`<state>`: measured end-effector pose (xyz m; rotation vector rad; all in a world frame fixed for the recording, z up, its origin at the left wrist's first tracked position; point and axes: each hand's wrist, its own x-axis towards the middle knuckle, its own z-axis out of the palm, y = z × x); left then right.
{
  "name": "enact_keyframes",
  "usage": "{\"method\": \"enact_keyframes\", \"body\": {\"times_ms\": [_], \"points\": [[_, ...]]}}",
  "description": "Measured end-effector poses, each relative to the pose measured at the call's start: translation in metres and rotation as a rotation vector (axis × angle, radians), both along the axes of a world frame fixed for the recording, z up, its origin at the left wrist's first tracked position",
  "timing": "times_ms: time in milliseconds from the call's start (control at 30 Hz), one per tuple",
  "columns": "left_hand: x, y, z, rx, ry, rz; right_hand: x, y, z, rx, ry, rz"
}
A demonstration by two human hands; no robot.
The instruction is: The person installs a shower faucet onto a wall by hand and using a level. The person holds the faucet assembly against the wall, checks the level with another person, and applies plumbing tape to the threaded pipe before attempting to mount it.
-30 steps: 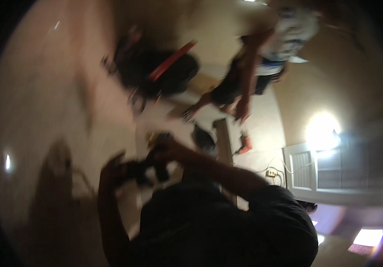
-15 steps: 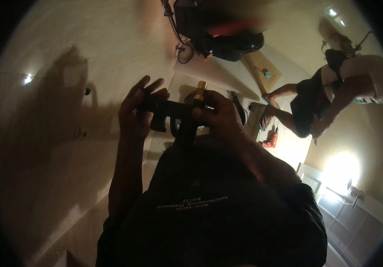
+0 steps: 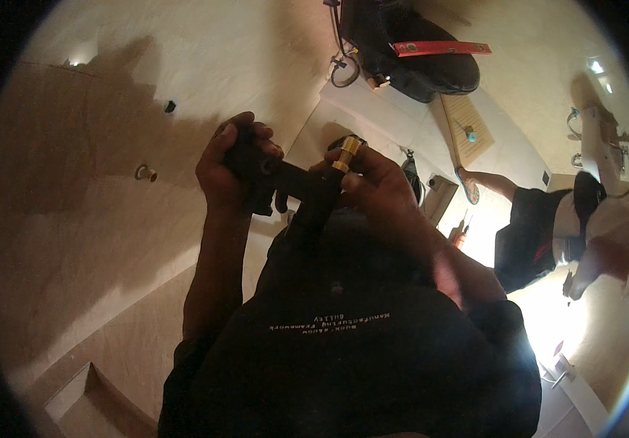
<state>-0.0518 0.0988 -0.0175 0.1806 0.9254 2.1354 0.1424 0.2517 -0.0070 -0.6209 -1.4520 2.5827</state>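
Observation:
My left hand (image 3: pixel 217 171) is closed round the left end of a dark T-shaped fitting (image 3: pixel 291 181), its fingers curled over the top. At the other end, my right hand (image 3: pixel 380 190) grips a ribbed brass connector (image 3: pixel 349 150) between thumb and fingers, where it meets the dark body. The connector stands tilted, its shiny end pointing up. Poor light hides the fitting's finer details, and its lower arm merges with my black shirt (image 3: pixel 358 365).
On the left wall are a brass pipe stub (image 3: pixel 148 173) and a dark hole (image 3: pixel 170 106). A black bag (image 3: pixel 409 66) bears a red spirit level (image 3: pixel 442 48). Farther right are a patterned board (image 3: pixel 478 135), a red power drill (image 3: pixel 461 238) and another person (image 3: pixel 541 226) near a bright lamp.
My left fingers, spread before, have curled in over the fitting. The view has shifted, so the wall and bag sit differently. The other person has moved toward the right edge.

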Motion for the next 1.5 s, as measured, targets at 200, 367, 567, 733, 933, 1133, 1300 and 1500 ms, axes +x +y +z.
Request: {"method": "enact_keyframes", "body": {"times_ms": [200, 367, 567, 733, 933, 1133, 1300, 1500], "points": [[0.006, -0.008, 0.001, 0.057, -0.051, 0.040, -0.014, 0.012, 0.001, -0.054, -0.026, 0.038], [0.010, -0.013, 0.002, 0.032, -0.052, 0.108, -0.023, 0.016, -0.005, 0.058, 0.072, 0.052], [0.006, -0.022, 0.004, 0.016, -0.028, 0.143, -0.033, 0.012, -0.004, 0.000, 0.075, 0.066], [0.003, -0.029, 0.014, -0.095, 0.071, 0.212, -0.044, 0.005, -0.007, 0.050, 0.121, 0.035], [-0.005, -0.032, 0.017, -0.004, 0.071, 0.194, -0.055, -0.001, -0.003, -0.150, 0.167, 0.029], [-0.006, -0.030, 0.020, 0.049, 0.024, 0.235, -0.062, -0.001, -0.004, -0.146, 0.242, 0.025], [-0.004, -0.035, 0.021, 0.043, 0.060, 0.245, -0.065, -0.004, -0.004, -0.167, 0.240, 0.026], [-0.005, -0.035, 0.020, 0.038, 0.059, 0.249, -0.067, -0.002, -0.007, -0.202, 0.279, 0.047]]}}
